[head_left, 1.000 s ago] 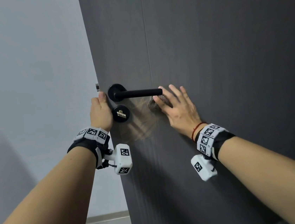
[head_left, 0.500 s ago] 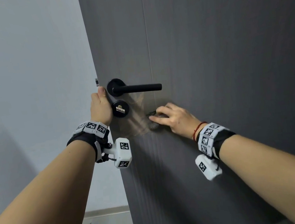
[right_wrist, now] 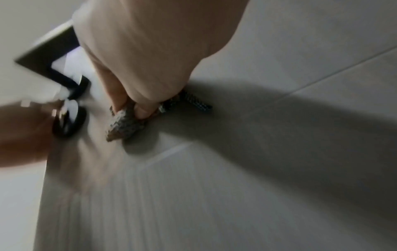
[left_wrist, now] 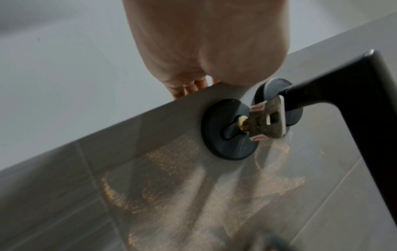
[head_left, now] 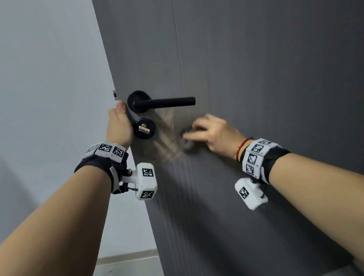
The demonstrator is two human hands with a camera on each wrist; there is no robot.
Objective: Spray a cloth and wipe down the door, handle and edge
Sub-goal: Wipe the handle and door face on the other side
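The right hand [head_left: 212, 132] presses a small crumpled grey woven cloth [head_left: 187, 145] flat against the face of the dark grey wood-grain door [head_left: 283, 81]. The fingers [right_wrist: 141, 110] are curled over the wad, pinching it, as the right wrist view shows. Cloth and fingertips are blurred in the head view, which I read as a wiping stroke under way.

The black straight lever handle [head_left: 165, 103] lies at about 11 o'clock from the cloth, close by but apart from it. Its long axis runs level, from the round rose at 9 o'clock to the free end at 3 o'clock, and that free end sits almost straight above the cloth. The right hand is the nearer one to the lever's free end, so a stroke along the bar would go up and then leftward.

The left hand [head_left: 118, 127] grips the door's edge [head_left: 124, 144] just left of the black round lock plate with a key [head_left: 144, 128] in it, fingers [left_wrist: 189, 88] wrapped round to the far side, thumb up beside the rose. I judge it is steadying the door.

The cloth looks like a coarse, speckled grey weave bunched into a lump, with one end poking out past the fingers. Between the lock plate and the cloth the door shows a brownish, streaky smear [head_left: 167, 139], seemingly damp or a reflection; I cannot tell which.
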